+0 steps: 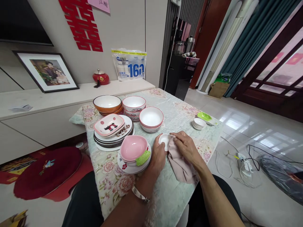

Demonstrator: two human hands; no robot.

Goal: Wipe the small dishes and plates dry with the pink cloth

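Head camera: the cloth (181, 164) covers the right side of the small white dish (163, 140), and the left hand's (159, 154) fingers under the dish are hidden. A dark screen (21, 22) is cut off at the upper left. The contents of the red lidded jar (101, 78) cannot be seen; the clear bag (129, 65) marked 160 shows pale stacked shapes, hard to make out.

Orange-sided bowls (107, 104) and two groups of red-rimmed bowls (151, 117) stand nested on the tablecloth (163, 195). A pink patterned dish (109, 125) tops the plate stack (113, 143); a pink bowl (133, 148) with a green leaf rests on a flowered plate (130, 170). Small white dishes (199, 123) sit stacked beside a green dish (204, 116).

The left hand is curled around the small white dish, thumb over its rim. The right hand (186, 146), fingers bent and closed, grips the cloth at the dish's right edge.
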